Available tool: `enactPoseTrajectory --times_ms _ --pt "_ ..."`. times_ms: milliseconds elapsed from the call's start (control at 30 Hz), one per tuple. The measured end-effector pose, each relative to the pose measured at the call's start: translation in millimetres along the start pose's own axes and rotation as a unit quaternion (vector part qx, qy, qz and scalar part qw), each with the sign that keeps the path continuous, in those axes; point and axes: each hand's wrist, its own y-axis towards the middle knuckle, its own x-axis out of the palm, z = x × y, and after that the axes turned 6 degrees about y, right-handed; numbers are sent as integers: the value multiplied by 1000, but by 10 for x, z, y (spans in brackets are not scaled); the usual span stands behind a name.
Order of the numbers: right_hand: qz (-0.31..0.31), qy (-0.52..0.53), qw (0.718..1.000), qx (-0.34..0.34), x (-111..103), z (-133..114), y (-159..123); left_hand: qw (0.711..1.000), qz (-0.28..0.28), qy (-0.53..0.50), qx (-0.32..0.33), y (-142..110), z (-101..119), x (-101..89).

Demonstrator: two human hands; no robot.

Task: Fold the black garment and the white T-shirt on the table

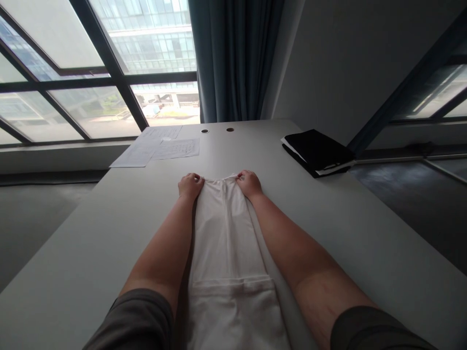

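Observation:
A white garment stretches lengthwise over the table toward me, with a seam down its middle and a hem or fold running across its nearer half. Its far edge looks slightly gathered. At the left corner of that edge, my left hand pinches the cloth between closed fingers. My right hand grips the opposite corner the same way. The edge is drawn out between both hands. The near end of the garment runs out of view at the bottom.
Printed papers lie at the table's back left. A black folder with white sheets inside rests at the right. Two round cable holes sit near the far edge of the white table. Beyond it are a window and a dark curtain.

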Motion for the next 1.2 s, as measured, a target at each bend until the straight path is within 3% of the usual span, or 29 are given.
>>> enactPoseTrajectory --times_ms 167,267,367,467,567,700,767,867,1000,1100,1200 --pt "38 150 988 15 -95 -59 -105 998 8 -69 11 -22 -2 -14" --pt "43 255 966 11 -192 -136 -253 983 30 -178 11 -146 12 -65" --pt "36 314 949 -12 -326 -215 -478 951 52 -300 54 -400 -3 -192" --pt "20 306 951 -47 -508 -252 -800 952 54 -276 118 -792 -102 -393" --pt "-30 233 966 -109 -703 -228 -1155 962 -4 -198 186 -1223 -270 -605" --pt "-139 156 942 -262 -895 -154 -1477 922 -137 -108 346 -1610 -435 -828" --pt "-144 129 937 -289 -939 -135 -1527 915 -149 -98 363 -1672 -439 -896" --pt "-88 104 950 -280 -922 -176 -1477 935 -90 -97 328 -1619 -328 -905" --pt "-32 38 974 -221 -731 -362 -1349 955 -27 -55 292 -1466 -25 -708" --pt "-118 -65 980 -144 -538 -484 -1337 961 -71 38 266 -1431 161 -496" --pt "-206 -148 966 -56 -425 -483 -1370 960 -132 110 221 -1455 193 -364"
